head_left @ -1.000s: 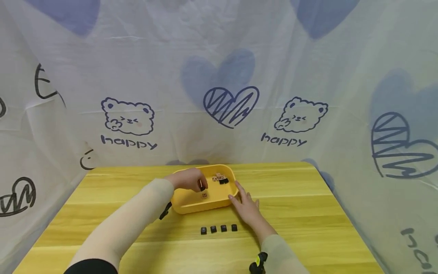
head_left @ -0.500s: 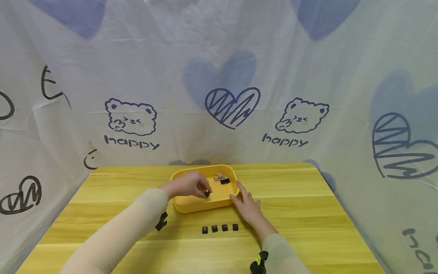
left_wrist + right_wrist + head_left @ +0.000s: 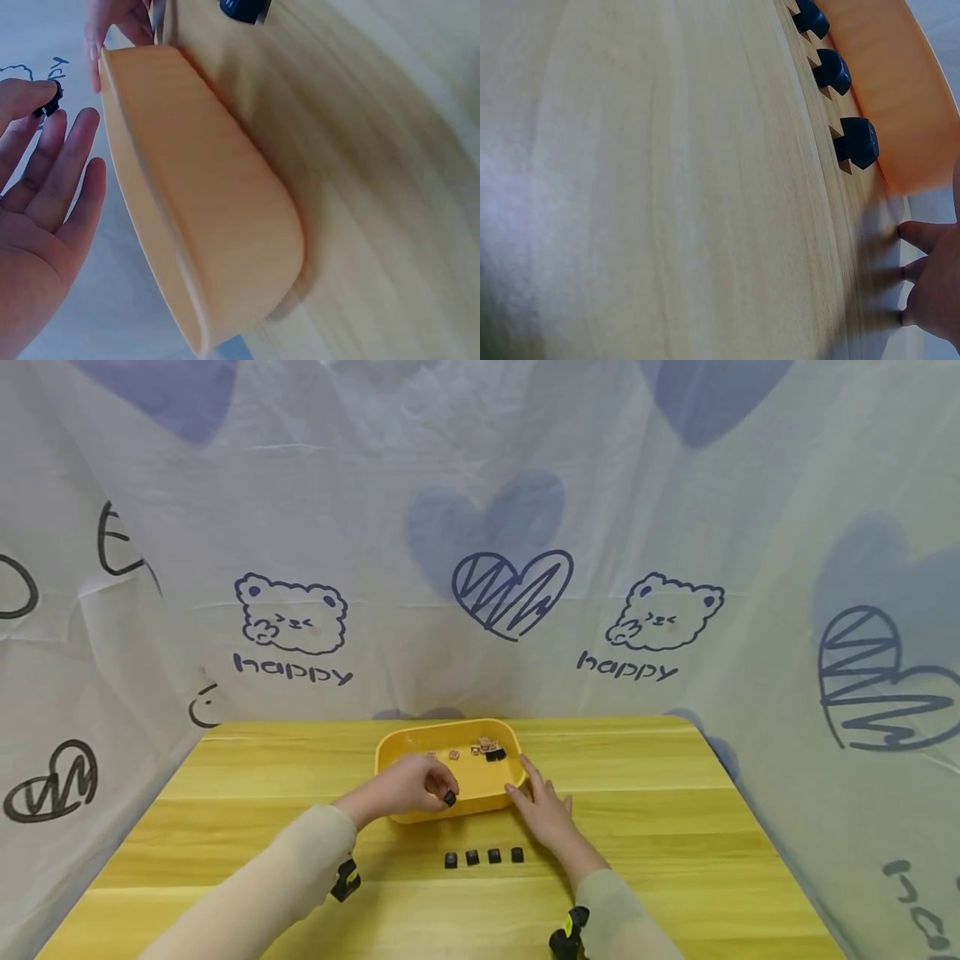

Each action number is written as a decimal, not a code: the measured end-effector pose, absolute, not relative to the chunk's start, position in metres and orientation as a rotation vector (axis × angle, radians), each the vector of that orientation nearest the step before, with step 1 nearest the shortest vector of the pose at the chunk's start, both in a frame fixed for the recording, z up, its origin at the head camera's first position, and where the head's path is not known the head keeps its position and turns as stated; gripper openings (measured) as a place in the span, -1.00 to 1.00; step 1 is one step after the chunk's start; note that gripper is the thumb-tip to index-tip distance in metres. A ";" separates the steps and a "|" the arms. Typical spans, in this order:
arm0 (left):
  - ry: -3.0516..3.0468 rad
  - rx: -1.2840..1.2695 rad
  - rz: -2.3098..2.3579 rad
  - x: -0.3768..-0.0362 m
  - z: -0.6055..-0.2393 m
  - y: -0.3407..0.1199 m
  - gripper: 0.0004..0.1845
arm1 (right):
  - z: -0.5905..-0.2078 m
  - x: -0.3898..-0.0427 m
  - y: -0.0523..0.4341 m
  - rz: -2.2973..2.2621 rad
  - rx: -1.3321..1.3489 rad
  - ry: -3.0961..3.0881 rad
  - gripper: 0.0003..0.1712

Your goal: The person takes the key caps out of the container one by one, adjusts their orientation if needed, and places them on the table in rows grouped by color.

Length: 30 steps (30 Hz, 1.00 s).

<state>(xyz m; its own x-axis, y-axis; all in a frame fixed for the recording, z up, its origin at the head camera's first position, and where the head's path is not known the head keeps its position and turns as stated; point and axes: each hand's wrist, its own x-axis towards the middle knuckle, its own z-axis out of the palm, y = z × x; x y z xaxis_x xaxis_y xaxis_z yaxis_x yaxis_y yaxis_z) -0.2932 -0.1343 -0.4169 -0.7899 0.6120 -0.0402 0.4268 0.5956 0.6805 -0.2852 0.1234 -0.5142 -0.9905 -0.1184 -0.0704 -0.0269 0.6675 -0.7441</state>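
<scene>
Keycap (image 3: 449, 798) black, pinched at left hand (image 3: 408, 785) fingertips over yellow tray (image 3: 390, 748) front rim | right hand (image 3: 542, 806) fingers straight, resting on tabletop (image 3: 675, 827) by tray | risk: light pinch slips, keycap bounces, scatters keycap row (image 3: 483, 857).

Smooth plastic tray (image 3: 390, 750), wood-grain table (image 3: 675, 827)

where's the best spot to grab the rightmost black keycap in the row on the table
Pinch the rightmost black keycap by its front and back faces, coming straight down. It sits upright and small, with a neighbour close on its left, so those sides stay free. The right hand rests nearest.
</scene>
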 end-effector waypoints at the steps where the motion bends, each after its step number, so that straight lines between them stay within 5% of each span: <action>1: 2.551 0.834 1.006 -0.291 -0.418 -0.135 -0.83 | -0.514 -0.285 0.123 -1.230 -0.120 2.765 -0.11; 30: 2.592 0.566 1.106 -0.238 -0.474 -0.159 -0.80 | -0.517 -0.287 0.122 -1.243 -0.135 2.775 -0.18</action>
